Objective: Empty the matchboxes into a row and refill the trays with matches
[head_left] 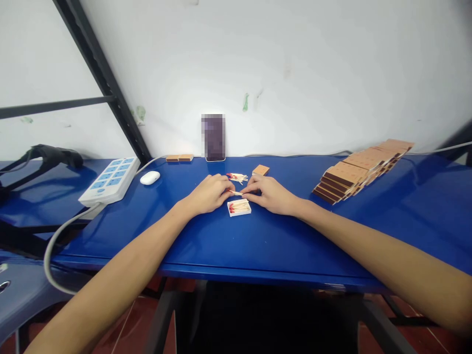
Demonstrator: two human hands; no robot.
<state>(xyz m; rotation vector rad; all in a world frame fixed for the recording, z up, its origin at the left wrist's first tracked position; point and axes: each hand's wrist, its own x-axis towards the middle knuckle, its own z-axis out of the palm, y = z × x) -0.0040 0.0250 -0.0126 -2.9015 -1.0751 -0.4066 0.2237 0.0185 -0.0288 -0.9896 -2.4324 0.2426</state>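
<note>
My left hand [210, 193] and my right hand [268, 193] rest on the blue table [258, 241], fingertips meeting over a few matchsticks [236, 192] pinched between them. Just in front of the hands lies a small white matchbox tray [239, 207] filled with red-tipped matches. Behind the hands a loose pile of matches [238, 176] lies on the table, with a brown matchbox sleeve [260, 170] beside it.
Several stacked brown matchboxes [359, 172] fan out at the right. A phone [213, 137] leans on the wall, two matchboxes [179, 158] left of it. A white mouse [150, 177] and a power strip [109, 181] sit at the left.
</note>
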